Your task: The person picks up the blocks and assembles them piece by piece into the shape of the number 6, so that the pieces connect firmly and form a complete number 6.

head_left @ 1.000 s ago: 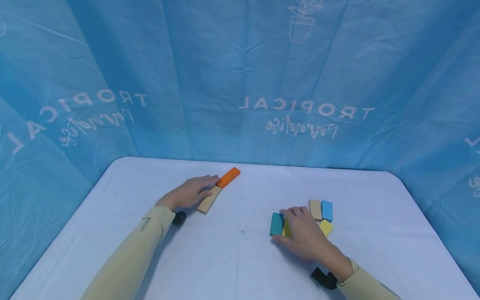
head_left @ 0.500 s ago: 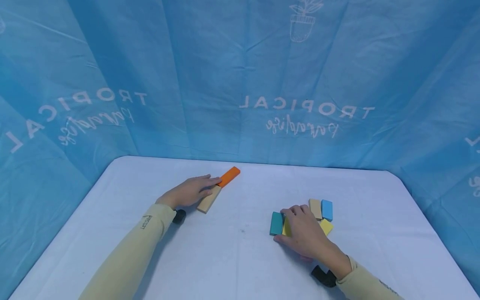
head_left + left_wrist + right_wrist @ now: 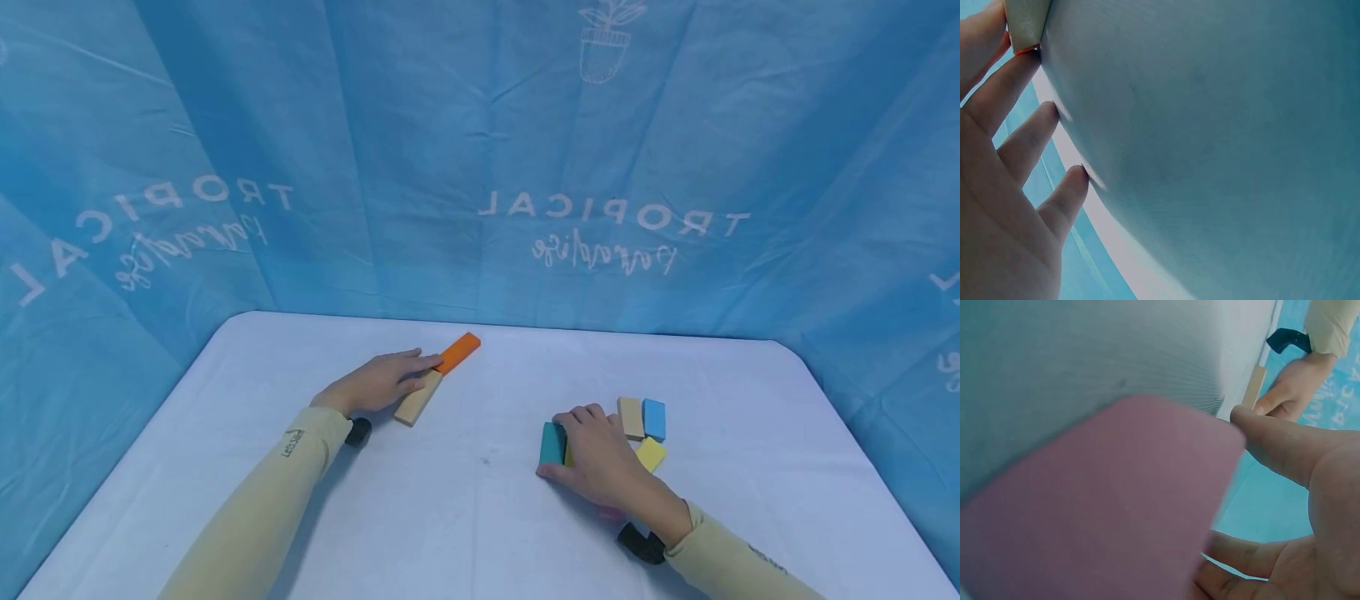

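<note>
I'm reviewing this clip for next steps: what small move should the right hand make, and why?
Probably firm up a pinch on the teal block with the right hand: its thumb is by the block's near end, its fingertips by the far end. The left hand rests at the long wooden block and orange block.

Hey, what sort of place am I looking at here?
Probably a makeshift filming or play booth, though the room beyond is hidden. A white table stands against a blue curtain with mirrored "TROPICAL" lettering, and loose blocks, including an orange block and a teal block, lie on it.
</note>
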Tool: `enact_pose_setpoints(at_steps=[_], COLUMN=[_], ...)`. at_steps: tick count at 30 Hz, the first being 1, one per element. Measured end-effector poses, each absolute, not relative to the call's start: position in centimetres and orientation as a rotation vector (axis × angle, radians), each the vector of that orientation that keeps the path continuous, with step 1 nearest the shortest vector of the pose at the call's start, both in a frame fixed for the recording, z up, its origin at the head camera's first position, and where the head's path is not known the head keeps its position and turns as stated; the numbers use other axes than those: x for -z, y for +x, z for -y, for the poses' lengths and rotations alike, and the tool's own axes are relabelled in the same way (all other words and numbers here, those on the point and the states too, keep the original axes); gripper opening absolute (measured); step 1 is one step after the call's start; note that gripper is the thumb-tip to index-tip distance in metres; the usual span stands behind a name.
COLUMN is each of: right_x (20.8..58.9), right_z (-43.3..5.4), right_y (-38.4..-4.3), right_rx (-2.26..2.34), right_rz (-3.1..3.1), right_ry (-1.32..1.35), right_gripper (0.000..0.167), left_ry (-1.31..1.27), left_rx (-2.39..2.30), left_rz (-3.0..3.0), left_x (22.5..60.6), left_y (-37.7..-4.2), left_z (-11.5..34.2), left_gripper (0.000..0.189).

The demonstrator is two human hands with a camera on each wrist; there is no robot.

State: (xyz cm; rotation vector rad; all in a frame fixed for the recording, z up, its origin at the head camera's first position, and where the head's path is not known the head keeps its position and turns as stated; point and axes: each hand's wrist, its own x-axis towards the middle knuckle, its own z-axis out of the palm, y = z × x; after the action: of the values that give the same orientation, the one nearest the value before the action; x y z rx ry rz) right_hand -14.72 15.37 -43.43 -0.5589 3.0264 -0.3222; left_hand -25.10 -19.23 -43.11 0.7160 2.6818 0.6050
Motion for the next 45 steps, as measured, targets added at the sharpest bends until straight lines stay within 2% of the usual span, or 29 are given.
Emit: enact_pose_setpoints(at_steps=[8,34,45], right_x=[43.1,41.5,41.1], right_z=[-15.0,-11.5,-9.1], right_y=[-14.7,-14.7,-14.7], right_rx=[0.385,0.617,0.614], right_rz=[-3.014,-2.96,-2.927], right_ry=[-0.528,-0.677,-0.782], right_gripper=[0.073,0.07,0.068], left_ry=[0.704,0.757,0.694], left_rx=[-0.609,-0.644,-0.615], left_rz=[-2.681,-2.674,-2.677], left_x=[43.2,43.3,43.5], left_y=[-25.1,-25.0,-25.1], left_z=[19.2,19.4,19.3], left_gripper=[0.053,0.052,0.053])
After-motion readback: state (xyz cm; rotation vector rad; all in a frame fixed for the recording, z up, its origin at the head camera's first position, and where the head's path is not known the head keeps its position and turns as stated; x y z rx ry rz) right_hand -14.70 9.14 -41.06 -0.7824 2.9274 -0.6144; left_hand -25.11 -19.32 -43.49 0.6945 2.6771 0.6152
